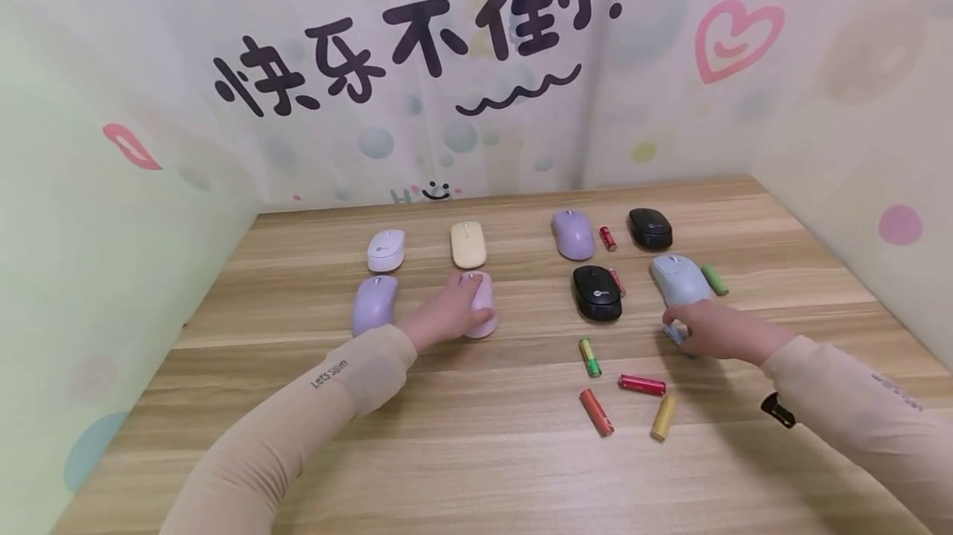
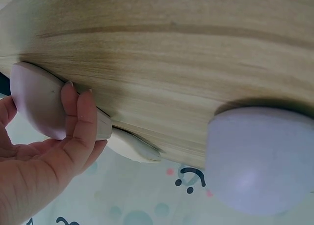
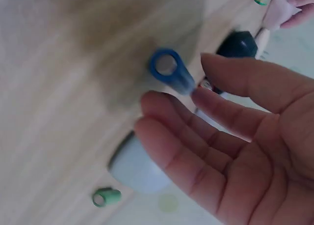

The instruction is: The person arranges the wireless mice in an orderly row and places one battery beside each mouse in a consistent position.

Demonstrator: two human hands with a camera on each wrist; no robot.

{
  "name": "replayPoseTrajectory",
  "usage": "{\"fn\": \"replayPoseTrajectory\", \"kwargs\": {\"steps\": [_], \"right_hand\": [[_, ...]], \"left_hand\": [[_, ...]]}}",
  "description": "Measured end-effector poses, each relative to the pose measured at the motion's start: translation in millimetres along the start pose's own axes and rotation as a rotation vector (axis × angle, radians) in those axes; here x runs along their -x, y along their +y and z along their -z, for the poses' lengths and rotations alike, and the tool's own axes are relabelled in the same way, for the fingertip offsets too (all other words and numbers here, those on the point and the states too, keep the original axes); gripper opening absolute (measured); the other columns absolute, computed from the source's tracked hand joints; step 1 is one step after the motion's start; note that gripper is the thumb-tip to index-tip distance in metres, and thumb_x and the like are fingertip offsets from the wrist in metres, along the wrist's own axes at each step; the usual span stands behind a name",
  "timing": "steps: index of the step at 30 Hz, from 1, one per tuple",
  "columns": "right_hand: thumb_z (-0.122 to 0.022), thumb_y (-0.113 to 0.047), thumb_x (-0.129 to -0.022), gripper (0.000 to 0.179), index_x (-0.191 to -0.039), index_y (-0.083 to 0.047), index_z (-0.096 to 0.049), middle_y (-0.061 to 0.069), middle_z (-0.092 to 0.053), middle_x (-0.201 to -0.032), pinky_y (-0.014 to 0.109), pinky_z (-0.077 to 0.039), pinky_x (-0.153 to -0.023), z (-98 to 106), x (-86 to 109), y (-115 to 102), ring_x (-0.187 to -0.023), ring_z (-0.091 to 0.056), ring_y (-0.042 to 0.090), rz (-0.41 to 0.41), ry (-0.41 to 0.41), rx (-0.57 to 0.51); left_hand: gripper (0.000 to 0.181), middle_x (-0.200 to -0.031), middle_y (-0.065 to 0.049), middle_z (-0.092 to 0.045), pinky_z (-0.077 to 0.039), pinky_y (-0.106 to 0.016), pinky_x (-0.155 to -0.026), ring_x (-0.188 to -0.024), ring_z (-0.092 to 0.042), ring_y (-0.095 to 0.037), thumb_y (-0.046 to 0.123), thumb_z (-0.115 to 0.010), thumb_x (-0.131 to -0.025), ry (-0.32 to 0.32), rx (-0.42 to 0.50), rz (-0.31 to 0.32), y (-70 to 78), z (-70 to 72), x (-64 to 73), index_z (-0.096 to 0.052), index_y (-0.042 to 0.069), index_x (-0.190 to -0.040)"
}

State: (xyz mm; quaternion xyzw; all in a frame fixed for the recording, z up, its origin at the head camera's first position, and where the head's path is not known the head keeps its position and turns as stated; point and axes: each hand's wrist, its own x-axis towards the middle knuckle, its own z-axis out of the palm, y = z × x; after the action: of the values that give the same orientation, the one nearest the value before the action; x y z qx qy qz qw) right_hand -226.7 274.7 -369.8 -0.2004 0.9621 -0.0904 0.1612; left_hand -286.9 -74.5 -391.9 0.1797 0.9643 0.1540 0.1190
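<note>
Right hand (image 1: 703, 330) is at a blue cylindrical battery (image 3: 171, 70), thumb tip looking slightly off it, so can't tell if it's actually pinching. Battery's toward the counter's (image 1: 462, 469) 3 o'clock side, with a pale blue plastic mouse (image 1: 681, 280) at its 12. Left hand (image 1: 439, 316) is wrapped round a pale pink plastic mouse (image 2: 39, 99) over at 9. IMO pinch the battery mid-barrel, lightly, and don't bump that pale blue mouse.

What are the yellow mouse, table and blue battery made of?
Yellow mouse: probably smooth, satiny plastic, from its even, rounded shell. Table: wood or wood-look laminate, showing grain streaks, faintly shiny. Blue battery: perhaps metal with a blue wrap; its end looks silvery, blur hides the finish.
</note>
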Motion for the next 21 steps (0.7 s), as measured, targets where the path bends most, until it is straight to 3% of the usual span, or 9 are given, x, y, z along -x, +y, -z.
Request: {"fn": "replayPoseTrajectory", "kwargs": {"steps": [21], "right_hand": [[-0.062,0.003,-0.072,0.031,-0.103,0.001,-0.055,0.012,-0.055,-0.083,0.033,-0.044,-0.061,-8.8,-4.5,-5.1,-0.072,-0.049,0.023,-0.038,-0.008,-0.046]], "left_hand": [[0.068,-0.144,-0.027,-0.023,-0.034,-0.047,-0.101,-0.127,-0.035,-0.038,0.038,-0.054,-0.090,0.002,-0.006,-0.001,0.6,0.1,1.0,-0.027,0.004,-0.143]]}}
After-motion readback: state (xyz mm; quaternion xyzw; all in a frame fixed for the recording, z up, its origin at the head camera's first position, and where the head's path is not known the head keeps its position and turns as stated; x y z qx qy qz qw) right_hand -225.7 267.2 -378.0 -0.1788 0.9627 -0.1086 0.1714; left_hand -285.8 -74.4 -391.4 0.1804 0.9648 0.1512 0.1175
